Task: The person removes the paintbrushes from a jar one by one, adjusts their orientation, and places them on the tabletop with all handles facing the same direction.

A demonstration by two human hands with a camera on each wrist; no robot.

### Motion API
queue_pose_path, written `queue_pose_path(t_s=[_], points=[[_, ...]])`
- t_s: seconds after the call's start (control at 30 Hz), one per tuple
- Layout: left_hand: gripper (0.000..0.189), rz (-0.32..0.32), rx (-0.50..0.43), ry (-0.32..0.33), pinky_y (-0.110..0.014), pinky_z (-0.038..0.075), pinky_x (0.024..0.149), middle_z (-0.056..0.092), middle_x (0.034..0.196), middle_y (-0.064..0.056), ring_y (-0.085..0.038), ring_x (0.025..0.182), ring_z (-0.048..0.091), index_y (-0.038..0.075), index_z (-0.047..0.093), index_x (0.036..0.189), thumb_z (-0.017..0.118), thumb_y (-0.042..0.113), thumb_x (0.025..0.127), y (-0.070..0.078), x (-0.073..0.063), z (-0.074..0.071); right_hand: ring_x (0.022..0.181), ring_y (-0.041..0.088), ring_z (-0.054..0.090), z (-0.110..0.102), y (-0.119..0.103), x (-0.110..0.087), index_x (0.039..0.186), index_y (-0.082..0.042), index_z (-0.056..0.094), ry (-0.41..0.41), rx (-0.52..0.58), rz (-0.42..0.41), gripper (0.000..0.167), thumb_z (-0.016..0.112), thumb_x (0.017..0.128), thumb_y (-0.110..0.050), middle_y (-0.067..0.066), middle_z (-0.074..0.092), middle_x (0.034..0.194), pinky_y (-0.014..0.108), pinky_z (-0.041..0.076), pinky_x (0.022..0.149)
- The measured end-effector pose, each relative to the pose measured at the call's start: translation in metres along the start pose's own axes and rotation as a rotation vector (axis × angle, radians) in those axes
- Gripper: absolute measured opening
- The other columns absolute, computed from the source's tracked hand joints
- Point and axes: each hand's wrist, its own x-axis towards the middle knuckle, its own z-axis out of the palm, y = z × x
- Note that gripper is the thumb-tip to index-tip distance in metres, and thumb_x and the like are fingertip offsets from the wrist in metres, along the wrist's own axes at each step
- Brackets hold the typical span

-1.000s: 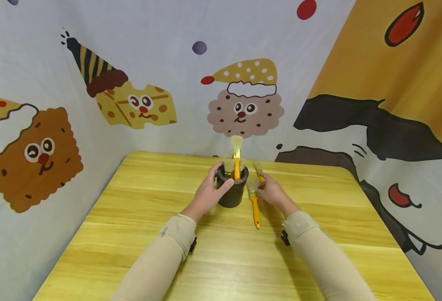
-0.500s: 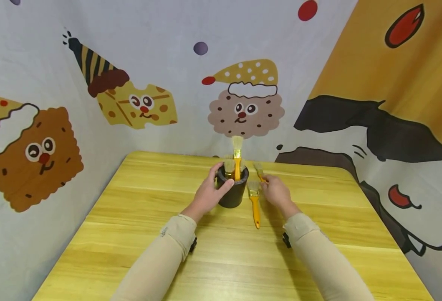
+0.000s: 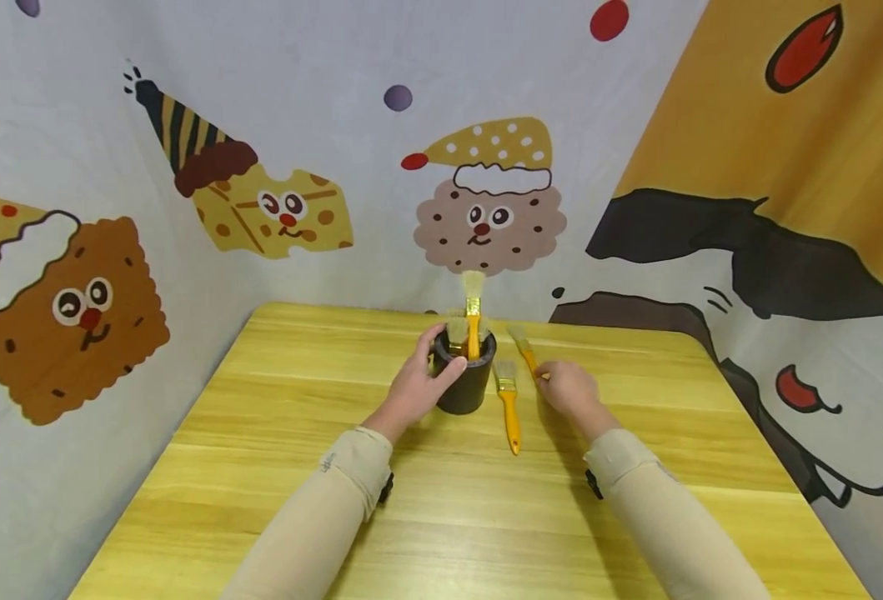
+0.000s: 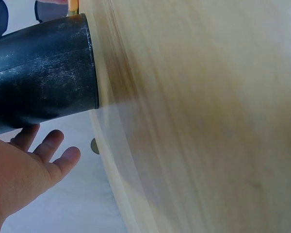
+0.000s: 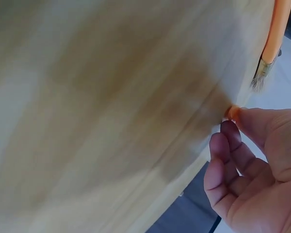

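Note:
My left hand (image 3: 420, 382) grips the rim and side of a black cylindrical cup (image 3: 462, 392), which stands upright on the table. Inside the cup are several bristle paintbrushes; one with a yellow handle (image 3: 474, 332) sticks up highest, bristles upward. To the right of the cup, my right hand (image 3: 572, 389) pinches the handle end of a small paintbrush (image 3: 527, 351) whose bristles point away and to the left. Between cup and right hand lies a wider paintbrush (image 3: 510, 412), untouched. In the right wrist view, thumb and fingertips meet at the orange handle end (image 5: 231, 112).
A wood-grain table (image 3: 291, 517) carries everything, its far edge close behind the cup. A cloth backdrop (image 3: 276, 100) printed with cartoon figures hangs behind and along both sides.
My right hand has drawn away to the right, from beside the wide brush to the small brush's handle end. The left hand stays on the cup.

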Motion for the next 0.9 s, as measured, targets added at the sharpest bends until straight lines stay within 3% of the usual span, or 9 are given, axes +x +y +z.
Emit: queue_pose_path(t_s=[0.23, 0.53, 0.73, 0.9], points=[[0.078, -0.003, -0.007, 0.000, -0.068, 0.041, 0.118, 0.039, 0.172, -0.013, -0.041, 0.156, 0.042, 0.054, 0.017, 0.166, 0.055, 0.073, 0.101, 0.001, 0.000, 0.001, 0.099, 0.036, 0.076, -0.011, 0.010, -0.029, 0.121, -0.008, 0.080, -0.050, 0.014, -0.038, 0.023, 0.068, 0.103, -0.017, 0.017, 0.079, 0.120, 0.048, 0.061, 0.073], [0.081, 0.012, -0.006, 0.001, -0.068, 0.041, 0.118, 0.039, 0.172, -0.015, -0.041, 0.155, 0.043, 0.050, 0.017, 0.168, 0.055, 0.073, 0.101, 0.001, -0.001, 0.001, 0.073, 0.015, 0.069, -0.011, 0.006, -0.065, 0.118, -0.009, 0.077, -0.079, 0.047, -0.048, 0.020, 0.071, 0.103, -0.021, 0.005, 0.081, 0.098, 0.035, 0.053, 0.059], [0.082, 0.013, -0.004, 0.004, -0.068, 0.042, 0.117, 0.038, 0.172, -0.015, -0.043, 0.155, 0.043, 0.051, 0.016, 0.168, 0.052, 0.079, 0.099, 0.001, -0.001, 0.001, 0.072, 0.013, 0.066, -0.016, 0.010, -0.055, 0.136, -0.007, 0.070, -0.100, 0.108, -0.069, 0.035, 0.070, 0.104, -0.024, 0.007, 0.079, 0.101, 0.034, 0.052, 0.061], [0.076, 0.013, -0.002, -0.005, -0.067, 0.041, 0.119, 0.038, 0.172, -0.015, -0.041, 0.156, 0.042, 0.059, 0.014, 0.163, 0.052, 0.077, 0.100, 0.002, -0.002, 0.000, 0.086, 0.018, 0.068, -0.015, 0.022, -0.035, 0.152, -0.008, 0.059, -0.178, 0.170, -0.113, 0.049, 0.069, 0.106, -0.025, 0.012, 0.077, 0.111, 0.039, 0.056, 0.074]])
